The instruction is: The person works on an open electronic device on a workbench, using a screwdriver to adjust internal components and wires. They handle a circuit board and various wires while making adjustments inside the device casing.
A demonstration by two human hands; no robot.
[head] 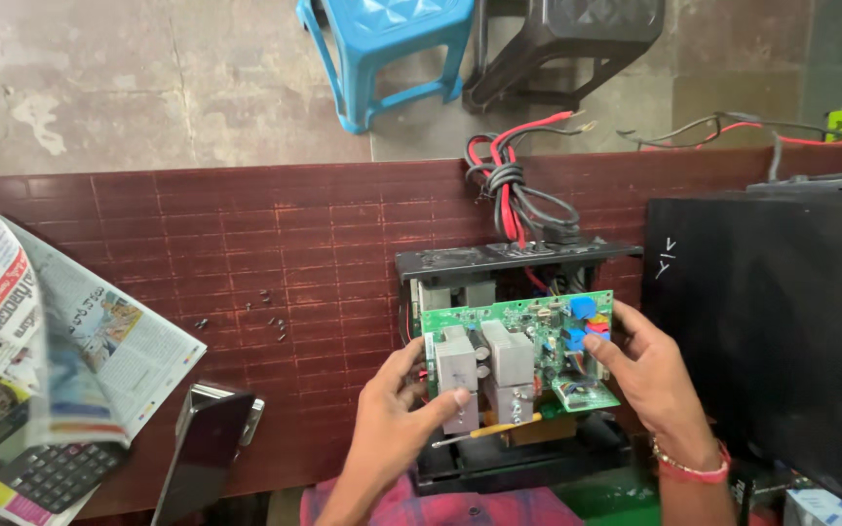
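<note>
Holding a green circuit board (523, 351) between them, both hands keep it tilted up just above the open black chassis (518, 268) it seems to belong to, which sits on the dark red slatted bench (246, 244). The left hand (392, 419) is closed on the board's left edge, thumb pressed against one of the pale grey heat sinks (457, 368), fingers curled behind; a screwdriver with a yellow handle (484, 429) lies just below the board, near that hand. The right hand (650, 375) grips the right edge beside the blue and red components (582, 321), fingers bent round the rim, a red bracelet (694, 470) at the wrist. The board looks stiff but fragile: the heat sinks probably make its left side heavier, and the small parts and solder joints would not take pressure, so the bare edges and the metal blocks seem the safest places to grip. A knot of red and black cables (514, 190) rises behind the chassis, so the wires may tether the board. Left of the chassis lie a few loose screws (270, 317), farther left a folded newspaper (60, 321) over a calculator (46, 472), and right of it a black panel (772, 321).
</note>
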